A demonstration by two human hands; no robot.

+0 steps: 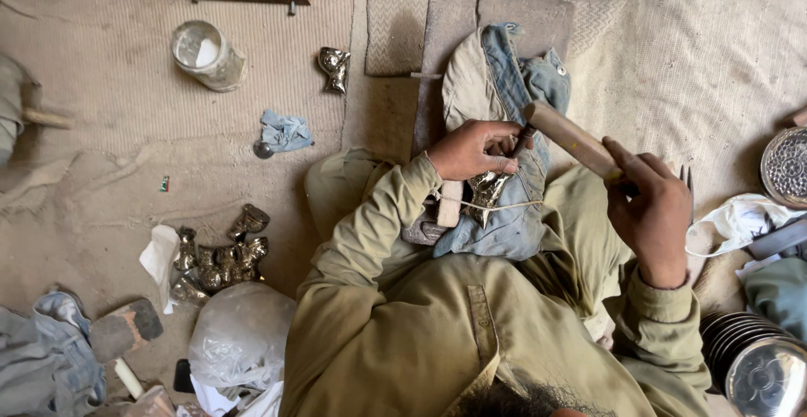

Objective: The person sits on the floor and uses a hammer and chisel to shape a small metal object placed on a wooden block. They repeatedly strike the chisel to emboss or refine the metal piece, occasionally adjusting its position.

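Observation:
My left hand (471,148) presses down on a small shiny brass piece (487,188) that lies on folded denim cloth (504,89) over a wooden board (450,22) in front of me. A thin string (504,205) runs across the piece, beside a small wooden block (450,203). A tool with a thick wooden handle (572,139) is gripped in my right hand (651,211). Its dark tip points at the brass piece, just under my left fingers. Both sleeves are olive cloth.
On the mat to the left lie a heap of similar brass pieces (218,261), a single brass piece (334,68), a metal can (206,54), a blue rag (284,131) and a plastic bag (239,333). Stacked metal plates (756,366) and a perforated round dish (786,165) sit on the right.

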